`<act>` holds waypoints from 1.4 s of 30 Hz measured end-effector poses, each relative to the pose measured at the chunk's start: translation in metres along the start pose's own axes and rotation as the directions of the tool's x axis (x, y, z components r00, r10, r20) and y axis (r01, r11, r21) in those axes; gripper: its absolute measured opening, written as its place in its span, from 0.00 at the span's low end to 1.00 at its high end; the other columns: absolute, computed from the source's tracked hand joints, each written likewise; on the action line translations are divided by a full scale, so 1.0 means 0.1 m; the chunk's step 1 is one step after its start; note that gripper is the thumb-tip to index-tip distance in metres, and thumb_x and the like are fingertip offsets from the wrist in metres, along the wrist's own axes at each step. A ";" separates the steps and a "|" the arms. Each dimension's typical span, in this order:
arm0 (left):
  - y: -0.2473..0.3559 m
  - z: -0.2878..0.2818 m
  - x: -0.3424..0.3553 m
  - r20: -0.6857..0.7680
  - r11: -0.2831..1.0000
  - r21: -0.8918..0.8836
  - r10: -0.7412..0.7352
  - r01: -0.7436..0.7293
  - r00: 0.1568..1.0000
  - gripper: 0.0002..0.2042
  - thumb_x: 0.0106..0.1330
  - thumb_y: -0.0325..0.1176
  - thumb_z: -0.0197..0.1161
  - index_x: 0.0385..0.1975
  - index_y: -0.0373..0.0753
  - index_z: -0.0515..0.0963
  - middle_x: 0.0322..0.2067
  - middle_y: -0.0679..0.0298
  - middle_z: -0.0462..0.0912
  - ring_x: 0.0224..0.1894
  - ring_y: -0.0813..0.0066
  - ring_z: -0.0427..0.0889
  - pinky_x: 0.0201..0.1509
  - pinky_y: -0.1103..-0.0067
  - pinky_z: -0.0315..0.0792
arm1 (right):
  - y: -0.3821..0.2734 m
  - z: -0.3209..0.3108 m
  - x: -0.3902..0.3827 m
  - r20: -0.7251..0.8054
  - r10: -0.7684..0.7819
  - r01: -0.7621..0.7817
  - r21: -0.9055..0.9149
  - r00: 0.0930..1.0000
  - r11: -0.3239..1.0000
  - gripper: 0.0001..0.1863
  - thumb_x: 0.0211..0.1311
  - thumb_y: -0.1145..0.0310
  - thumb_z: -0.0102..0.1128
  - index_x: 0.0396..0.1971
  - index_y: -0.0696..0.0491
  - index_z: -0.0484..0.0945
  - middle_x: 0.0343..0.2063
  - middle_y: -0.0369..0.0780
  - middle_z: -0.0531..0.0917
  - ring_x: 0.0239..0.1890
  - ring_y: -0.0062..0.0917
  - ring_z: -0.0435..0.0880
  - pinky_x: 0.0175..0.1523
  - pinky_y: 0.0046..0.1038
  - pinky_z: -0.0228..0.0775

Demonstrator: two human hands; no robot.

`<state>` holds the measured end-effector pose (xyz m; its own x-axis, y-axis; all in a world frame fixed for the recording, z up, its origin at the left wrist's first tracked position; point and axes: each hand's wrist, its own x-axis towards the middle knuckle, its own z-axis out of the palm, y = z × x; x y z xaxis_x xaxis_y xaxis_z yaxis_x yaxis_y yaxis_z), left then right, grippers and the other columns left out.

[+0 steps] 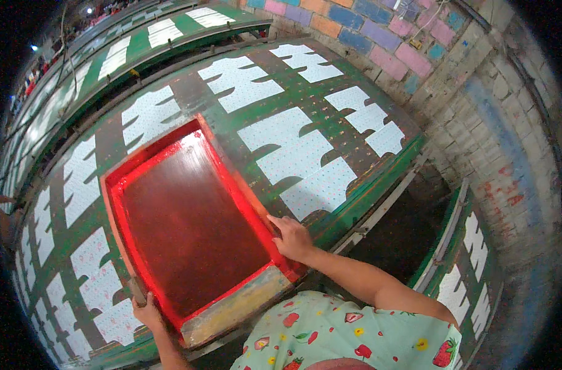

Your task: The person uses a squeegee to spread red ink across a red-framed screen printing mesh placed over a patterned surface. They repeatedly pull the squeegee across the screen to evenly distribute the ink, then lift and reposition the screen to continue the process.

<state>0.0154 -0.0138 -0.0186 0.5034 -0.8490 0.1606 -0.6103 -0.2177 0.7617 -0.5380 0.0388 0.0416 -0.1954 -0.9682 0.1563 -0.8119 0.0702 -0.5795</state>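
A large screen-printing frame (pixel 249 196) with red-stained wooden sides and a dark reddish mesh (pixel 188 228) lies at a slant over the green printing table. At its near-right side, my right hand (pixel 291 238) grips the rim, index finger stretched along the edge. Lower on the opposite side, my left hand (pixel 147 311) is closed around the rim beside a small wooden block (pixel 137 291). White fabric pieces with small printed dots (pixel 296 145) lie flat around the frame; whatever is under the mesh is hidden.
More cut garment pieces (pixel 241 83) lie in rows along the table (pixel 380 161). A parallel table (pixel 123 52) stands beyond on the left, and another (pixel 460 246) at the right past a dark gap. A painted brick wall (pixel 361 28) borders the far end.
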 end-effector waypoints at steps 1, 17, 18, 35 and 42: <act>0.00 -0.01 0.01 0.029 0.999 -0.027 -0.024 0.025 0.999 0.21 0.66 0.26 0.80 0.57 0.26 0.85 0.46 0.50 0.94 0.46 0.57 0.91 0.56 0.64 0.82 | 0.00 0.01 0.03 -0.016 -0.001 0.001 -0.011 1.000 1.000 0.35 0.60 0.71 0.76 0.71 0.48 0.81 0.51 0.47 0.88 0.55 0.50 0.88 0.61 0.48 0.83; 0.66 0.15 -0.11 0.090 0.924 -0.316 -0.194 0.213 0.977 0.18 0.67 0.27 0.80 0.54 0.28 0.86 0.44 0.59 0.91 0.42 0.67 0.88 0.52 0.70 0.82 | 0.22 -0.65 0.52 -0.029 -0.066 0.068 0.073 0.997 0.995 0.29 0.58 0.75 0.70 0.63 0.45 0.88 0.44 0.44 0.89 0.47 0.46 0.90 0.54 0.47 0.85; 0.85 0.22 -0.16 0.042 0.947 -0.283 -0.148 0.154 0.988 0.18 0.66 0.27 0.81 0.53 0.27 0.85 0.44 0.58 0.91 0.42 0.67 0.88 0.51 0.70 0.82 | 0.36 -0.74 0.62 -0.059 -0.081 0.085 0.075 0.995 0.994 0.28 0.58 0.75 0.69 0.62 0.45 0.88 0.45 0.45 0.89 0.48 0.47 0.90 0.54 0.47 0.84; 3.22 2.46 -2.23 0.086 0.943 -0.284 -0.156 0.175 0.984 0.18 0.65 0.30 0.82 0.49 0.28 0.85 0.41 0.58 0.90 0.41 0.66 0.86 0.50 0.66 0.81 | 3.47 -2.35 0.99 -0.118 0.136 -0.122 0.119 0.984 0.985 0.32 0.53 0.78 0.70 0.62 0.47 0.89 0.51 0.44 0.91 0.55 0.44 0.91 0.62 0.43 0.83; 3.38 2.78 -2.43 0.081 0.962 -0.203 -0.167 0.180 0.983 0.24 0.62 0.35 0.84 0.52 0.26 0.85 0.43 0.51 0.92 0.47 0.59 0.89 0.55 0.62 0.82 | 4.01 -2.51 1.07 -0.145 0.052 -0.030 0.152 0.988 0.988 0.33 0.52 0.81 0.72 0.63 0.51 0.88 0.52 0.46 0.91 0.54 0.40 0.91 0.63 0.40 0.84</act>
<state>-0.4835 -0.0151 0.0249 0.5473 -0.8367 -0.0201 -0.3721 -0.2648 0.8896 -1.0227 0.0235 0.0266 -0.3151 -0.9181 0.2403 -0.7124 0.0615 -0.6991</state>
